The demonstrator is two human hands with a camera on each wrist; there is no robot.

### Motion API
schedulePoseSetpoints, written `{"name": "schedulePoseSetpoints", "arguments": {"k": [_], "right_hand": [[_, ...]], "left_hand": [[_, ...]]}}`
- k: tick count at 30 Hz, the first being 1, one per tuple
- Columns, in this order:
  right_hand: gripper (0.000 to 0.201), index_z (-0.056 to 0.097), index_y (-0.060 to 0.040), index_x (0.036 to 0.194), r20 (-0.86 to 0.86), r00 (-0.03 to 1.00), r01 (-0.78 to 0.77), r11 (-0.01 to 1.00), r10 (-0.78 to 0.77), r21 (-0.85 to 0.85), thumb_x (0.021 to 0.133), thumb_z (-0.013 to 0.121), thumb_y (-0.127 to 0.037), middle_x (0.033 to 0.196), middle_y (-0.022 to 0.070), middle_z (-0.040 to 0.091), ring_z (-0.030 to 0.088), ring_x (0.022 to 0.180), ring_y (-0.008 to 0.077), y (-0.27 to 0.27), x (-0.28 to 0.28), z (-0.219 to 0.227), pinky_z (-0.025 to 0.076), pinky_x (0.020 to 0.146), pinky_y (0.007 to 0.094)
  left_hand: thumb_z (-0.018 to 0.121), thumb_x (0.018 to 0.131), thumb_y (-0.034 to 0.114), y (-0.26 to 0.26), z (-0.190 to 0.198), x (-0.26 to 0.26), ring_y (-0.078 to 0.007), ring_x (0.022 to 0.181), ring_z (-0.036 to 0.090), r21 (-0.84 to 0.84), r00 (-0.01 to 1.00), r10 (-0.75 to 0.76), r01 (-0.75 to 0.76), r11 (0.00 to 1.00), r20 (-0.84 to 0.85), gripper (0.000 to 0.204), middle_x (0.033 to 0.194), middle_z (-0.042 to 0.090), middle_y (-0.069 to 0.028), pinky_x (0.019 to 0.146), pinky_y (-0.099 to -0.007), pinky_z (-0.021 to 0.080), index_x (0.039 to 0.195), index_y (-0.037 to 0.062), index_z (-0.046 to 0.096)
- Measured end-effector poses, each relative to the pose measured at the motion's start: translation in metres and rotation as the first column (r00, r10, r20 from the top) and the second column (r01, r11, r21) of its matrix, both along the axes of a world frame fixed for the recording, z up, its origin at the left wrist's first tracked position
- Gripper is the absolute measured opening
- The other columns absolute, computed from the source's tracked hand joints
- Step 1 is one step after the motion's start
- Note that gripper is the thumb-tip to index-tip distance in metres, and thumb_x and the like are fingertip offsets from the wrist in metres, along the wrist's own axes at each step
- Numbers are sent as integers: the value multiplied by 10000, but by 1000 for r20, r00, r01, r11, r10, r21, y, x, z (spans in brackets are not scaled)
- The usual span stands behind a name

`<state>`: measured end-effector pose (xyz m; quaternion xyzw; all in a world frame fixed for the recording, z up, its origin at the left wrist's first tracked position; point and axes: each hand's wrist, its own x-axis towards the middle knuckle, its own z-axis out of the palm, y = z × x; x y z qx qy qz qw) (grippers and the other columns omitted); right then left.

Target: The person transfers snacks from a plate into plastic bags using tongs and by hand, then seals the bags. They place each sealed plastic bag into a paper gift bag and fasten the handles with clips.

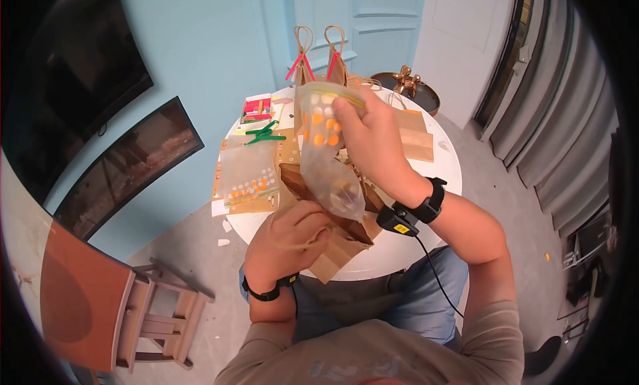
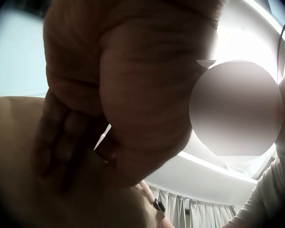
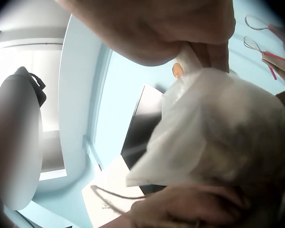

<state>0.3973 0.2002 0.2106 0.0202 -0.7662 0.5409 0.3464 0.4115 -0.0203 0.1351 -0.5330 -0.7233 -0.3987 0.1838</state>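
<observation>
My right hand (image 1: 381, 142) pinches the top of a frosted zip bag (image 1: 323, 169) printed with orange and white dots. The bag hangs down over the mouth of a brown paper bag (image 1: 333, 257), its lower corner overlapping the opening in the head view. Something pale shows blurred through the film of the zip bag (image 3: 218, 128) in the right wrist view. My left hand (image 1: 286, 242) grips the near left side of the paper bag, beside its cord handle. In the left wrist view, the curled fingers (image 2: 71, 137) lie against the brown paper.
A second dotted zip bag (image 1: 247, 169) lies on the white round table (image 1: 447, 169) at left, with green strips (image 1: 263, 133) and a box of red pieces (image 1: 258, 109) behind it. Paper bags with red ties (image 1: 337, 69) stand at the back. Flat brown paper (image 1: 416, 139) lies right.
</observation>
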Motion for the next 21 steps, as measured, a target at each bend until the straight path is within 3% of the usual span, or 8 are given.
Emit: {"name": "schedulePoseSetpoints", "arguments": {"k": [2, 4, 6, 12, 14, 15, 17, 21], "right_hand": [[252, 670, 56, 1088, 6, 1000, -21, 998, 21, -63, 1100, 683, -195, 740, 166, 684, 658, 626, 243, -4, 8, -14, 500, 602, 422], [246, 674, 39, 1097, 104, 994, -49, 986, 33, 157, 1099, 693, -206, 752, 149, 687, 668, 636, 229, 3, 23, -25, 499, 600, 411], [253, 707, 39, 1077, 203, 978, -86, 983, 52, 160, 1085, 714, -214, 759, 147, 686, 663, 656, 229, 11, 36, -29, 506, 625, 413], [264, 746, 36, 973, 587, 794, -395, 869, 160, 298, 1051, 752, -217, 773, 153, 692, 677, 722, 262, 27, 68, -3, 532, 703, 417], [177, 759, 3, 1029, 704, 710, -421, 802, 0, 425, 1051, 779, -171, 845, 61, 711, 639, 790, 133, 32, 73, 15, 528, 710, 322], [177, 759, 3, 1029, 703, 711, -419, 803, 0, 424, 1051, 779, -171, 845, 61, 711, 639, 790, 133, 36, 75, 10, 528, 710, 322], [263, 790, 0, 1005, 350, 931, -284, 812, 106, 510, 1035, 772, -261, 893, 153, 714, 698, 886, 286, 48, 73, -8, 543, 836, 394], [273, 775, 5, 988, 263, 964, -175, 841, 40, 513, 1057, 743, -256, 907, 135, 706, 651, 905, 258, 65, 59, -40, 522, 849, 402]], "left_hand": [[839, 885, 54, -6, -2, -4, -355, 903, 755, 3, 999, 30, -30, 1000, 29, 144, 1088, 774, -102, 784, -416, 615, 1016, 51, 781], [844, 890, 59, -10, -3, -5, -356, 914, 761, 43, 996, 73, -75, 996, 44, 146, 1080, 782, -107, 793, -420, 617, 1023, 52, 786], [849, 895, 63, -14, -4, -5, -358, 925, 768, 78, 992, 113, -118, 990, 60, 148, 1073, 791, -112, 802, -423, 620, 1031, 54, 791], [852, 847, -33, -25, -2, -3, -329, 967, 795, 141, 980, 173, -185, 972, 94, 201, 1062, 809, -138, 849, -397, 621, 1035, 1, 788], [853, 837, -49, -29, -1, -2, -340, 968, 794, 113, 983, 150, -161, 980, 102, 222, 1056, 810, -155, 849, -394, 621, 1045, -6, 790], [853, 837, -49, -30, -1, -2, -340, 968, 794, 112, 984, 148, -159, 981, 101, 222, 1056, 810, -155, 849, -394, 621, 1045, -6, 790], [852, 884, 0, -32, -1, -3, -347, 934, 780, 105, 986, 139, -148, 983, 89, 169, 1090, 796, -134, 799, -413, 625, 1041, 19, 793], [852, 886, 0, -37, -1, -2, -347, 927, 779, 81, 984, 144, -152, 985, 104, 165, 1083, 794, -132, 797, -411, 623, 1039, 18, 792]]}}
